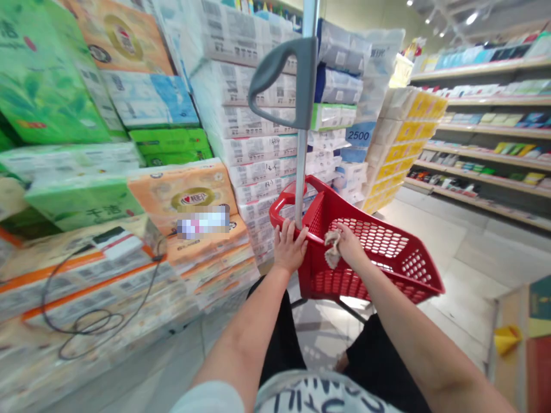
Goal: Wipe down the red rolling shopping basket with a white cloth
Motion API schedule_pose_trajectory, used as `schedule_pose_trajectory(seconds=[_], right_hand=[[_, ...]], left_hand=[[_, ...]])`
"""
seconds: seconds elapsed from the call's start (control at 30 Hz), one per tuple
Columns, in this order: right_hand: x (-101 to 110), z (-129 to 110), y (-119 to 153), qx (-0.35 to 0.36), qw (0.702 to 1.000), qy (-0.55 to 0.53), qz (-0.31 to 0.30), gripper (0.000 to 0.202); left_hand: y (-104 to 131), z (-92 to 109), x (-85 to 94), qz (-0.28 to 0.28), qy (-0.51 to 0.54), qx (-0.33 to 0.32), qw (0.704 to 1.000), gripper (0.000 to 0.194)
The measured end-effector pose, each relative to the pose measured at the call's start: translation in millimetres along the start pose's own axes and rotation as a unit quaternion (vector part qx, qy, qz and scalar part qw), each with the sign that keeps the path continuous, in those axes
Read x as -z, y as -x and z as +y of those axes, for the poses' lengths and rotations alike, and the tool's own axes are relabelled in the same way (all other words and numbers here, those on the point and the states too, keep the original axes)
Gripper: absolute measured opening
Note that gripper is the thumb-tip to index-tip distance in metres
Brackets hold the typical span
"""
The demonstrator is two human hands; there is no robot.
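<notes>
Basket [374, 221] | under our left hand [291, 245], spread on its rim [315, 239], and beside our right hand [349, 245], pinching rag [332, 256] | we're likely wiping | next stroke calls for steady bracing

You're in a shop, plainly a store aisle! Under your left hand [290, 248], a red plastic shopping basket [310, 269] on legs; left of that hand, orange packs [189, 189] and green packs [90, 201] pile up, brand-printed. Just beyond it, white wrapped bundles [258, 146] climb in a tall stack! Well off past your right hand [350, 245], long shelves [486, 102] run tier over tier, crammed with small goods, beneath ceiling spotlights [472, 18].
</notes>
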State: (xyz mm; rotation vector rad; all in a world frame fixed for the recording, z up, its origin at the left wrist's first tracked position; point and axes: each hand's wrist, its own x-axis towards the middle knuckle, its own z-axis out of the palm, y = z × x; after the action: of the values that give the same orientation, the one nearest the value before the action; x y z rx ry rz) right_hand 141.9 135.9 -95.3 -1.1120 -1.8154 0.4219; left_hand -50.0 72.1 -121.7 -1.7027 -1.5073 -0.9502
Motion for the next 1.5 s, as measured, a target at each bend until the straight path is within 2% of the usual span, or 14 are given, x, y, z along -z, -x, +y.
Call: schedule_pose_trajectory(seconds=[0.07, 0.23, 0.3, 0.5, 0.63, 0.77, 0.83, 0.9, 0.97, 1.03, 1.13, 1.23, 1.37, 1.5], right_hand=[[0.6, 1.6, 1.4, 0.007, 0.998, 0.027, 0.059, 0.033], [-1.0, -15.4, 29.6, 0.158, 0.974, 0.155, -0.056, 0.031], [-1.9, -18.8, 36.8, 0.191, 0.96, 0.2, -0.05, 0.031], [-5.3, 1.3, 33.1, 0.153, 0.954, 0.255, -0.046, 0.046], [-7.9, 15.9, 35.8, 0.182, 0.951, 0.238, -0.072, 0.055], [-9.9, 14.5, 53.1, 0.204, 0.947, 0.248, -0.016, 0.051], [-11.0, 10.0, 56.7, 0.178, 0.95, 0.256, 0.02, 0.052], [-11.6, 7.4, 51.3, 0.147, 0.954, 0.261, 0.005, 0.054], [-11.7, 8.1, 38.5, 0.124, 0.955, 0.268, -0.037, 0.059], [-11.5, 10.5, 24.6, 0.11, 0.951, 0.281, -0.062, 0.062], [-11.3, 12.2, 14.7, 0.103, 0.944, 0.31, -0.047, 0.058], [-10.9, 11.6, 18.7, 0.123, 0.938, 0.324, -0.01, 0.05], [-13.6, 16.3, 22.2, 0.164, 0.942, 0.293, 0.019, 0.036], [-21.2, 20.1, 11.5, 0.121, 0.931, 0.344, 0.024, 0.049]], left_hand=[[1.9, -0.3, -0.1, -0.013, 0.005, 0.007, 1.0, 0.041], [4.2, -3.5, -4.3, -0.017, 0.03, 0.008, 0.999, 0.041], [4.4, -4.0, -5.5, -0.014, 0.042, 0.011, 0.999, 0.041], [12.7, -0.7, -10.2, -0.075, 0.043, 0.036, 0.996, 0.044], [23.4, -5.6, -18.9, -0.173, -0.009, 0.039, 0.984, 0.048], [26.3, -11.6, -26.9, -0.162, 0.086, 0.031, 0.982, 0.048], [23.9, -12.8, -29.6, -0.179, 0.08, 0.029, 0.98, 0.048], [20.1, -13.2, -32.3, -0.2, 0.037, 0.035, 0.978, 0.048], [16.3, -13.3, -36.0, -0.181, 0.014, 0.041, 0.983, 0.047], [12.5, -13.0, -41.2, -0.115, 0.02, 0.038, 0.992, 0.045], [5.9, -12.3, -50.1, 0.001, 0.041, 0.02, 0.999, 0.041], [-2.7, -12.5, -58.5, 0.069, 0.05, -0.002, 0.996, 0.037], [-12.6, -16.6, -70.5, 0.089, 0.068, -0.003, 0.994, 0.034], [-19.2, -23.5, -83.5, 0.048, 0.099, -0.005, 0.994, 0.035]])
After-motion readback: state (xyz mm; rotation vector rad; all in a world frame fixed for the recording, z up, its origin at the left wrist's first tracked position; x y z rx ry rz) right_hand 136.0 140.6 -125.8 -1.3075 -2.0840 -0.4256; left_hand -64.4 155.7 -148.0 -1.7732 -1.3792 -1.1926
